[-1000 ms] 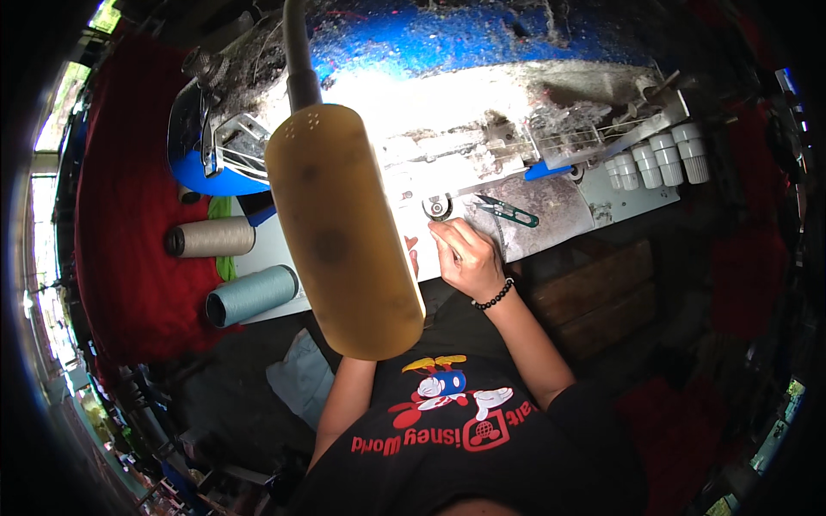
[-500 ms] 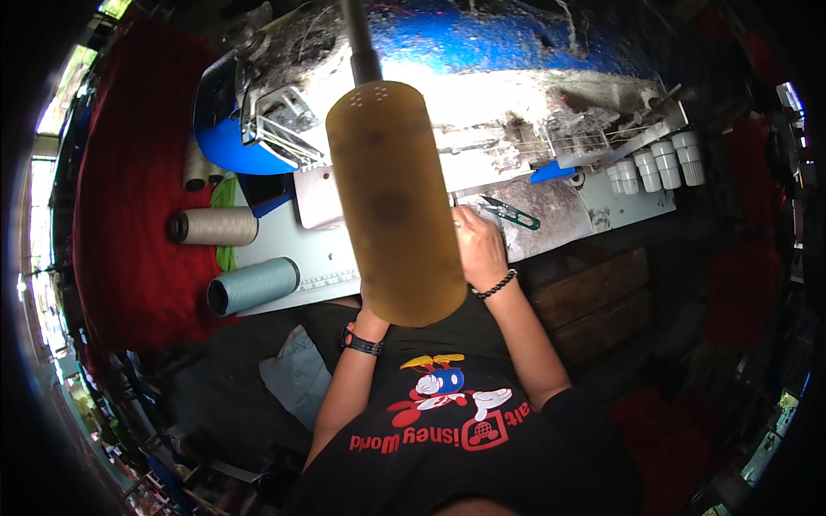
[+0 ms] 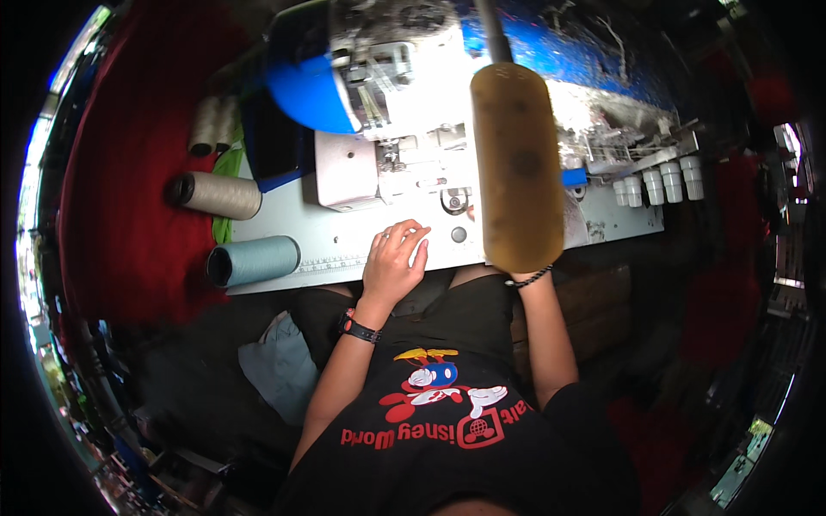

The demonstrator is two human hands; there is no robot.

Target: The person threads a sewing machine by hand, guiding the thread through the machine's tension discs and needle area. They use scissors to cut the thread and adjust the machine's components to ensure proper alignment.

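My left hand, with a dark watch on its wrist, rests at the front edge of the pale machine table. Its fingers are stretched out and the thumb stands apart, with nothing seen between them. A yellow-brown cylinder on a grey rod hangs in front of my right hand, hiding nearly all of it. Only a fingertip and the wrist with a black beaded bracelet show, so what it holds is hidden. Beyond my hands stands a blue and white sewing machine, its needle area brightly lit.
A cream thread cone and a light blue thread cone lie at the table's left, beside a printed ruler strip. Several white-grey knobs line the right end. Red cloth hangs at far left; grey-blue cloth lies below.
The hanging cylinder has shifted right in the view. My left hand has come out from behind it, and my right hand is now mostly covered. The green thread snips are no longer visible.
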